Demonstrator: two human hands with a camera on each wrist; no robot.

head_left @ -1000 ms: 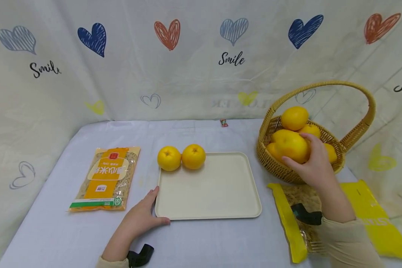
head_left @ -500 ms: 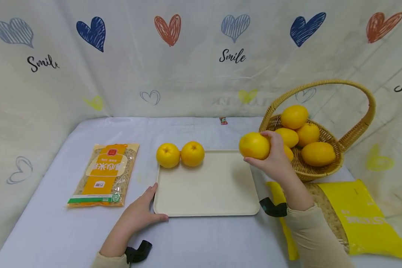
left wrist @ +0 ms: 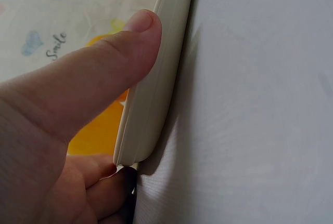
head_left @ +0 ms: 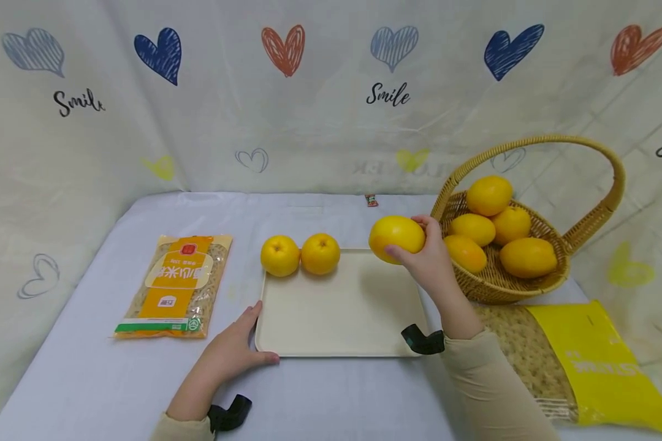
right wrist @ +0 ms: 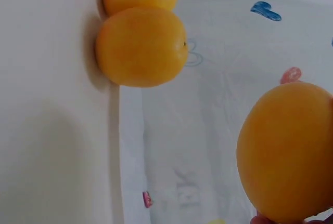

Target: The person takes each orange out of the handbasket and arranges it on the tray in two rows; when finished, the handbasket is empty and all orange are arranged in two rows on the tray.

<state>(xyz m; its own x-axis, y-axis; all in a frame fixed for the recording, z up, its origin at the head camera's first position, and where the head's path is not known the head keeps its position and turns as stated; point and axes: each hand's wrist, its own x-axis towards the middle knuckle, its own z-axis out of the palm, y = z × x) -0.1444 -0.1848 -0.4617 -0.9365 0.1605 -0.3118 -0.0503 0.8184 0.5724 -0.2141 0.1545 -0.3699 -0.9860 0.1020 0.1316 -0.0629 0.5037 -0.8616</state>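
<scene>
Over the right part of the cream tray (head_left: 336, 318), my right hand (head_left: 433, 263) holds a large oval yellow fruit (head_left: 394, 237) between thumb and fingers. It looks smooth and is raised above the tray in the right wrist view. Two rounder yellow fruits, the left one (head_left: 279, 256) and the right one (head_left: 320, 253), sit side by side at the tray's back left corner. At the front left corner my left hand (head_left: 228, 352) holds the tray, thumb (left wrist: 140, 37) against the front rim and fingers along the left side, partly hidden in the left wrist view.
A wicker basket (head_left: 496, 293) with a tall handle and several yellow fruits stands right of the tray. In front of it lies a yellow pasta bag (head_left: 596, 367), partly behind my right sleeve. An orange-labelled food packet (head_left: 173, 285) lies left; a small wrapped sweet (head_left: 371, 200) lies behind.
My right hand has lifted the oval yellow fruit out of the basket and carried it left over the tray. My left hand has stayed at the tray's corner.
</scene>
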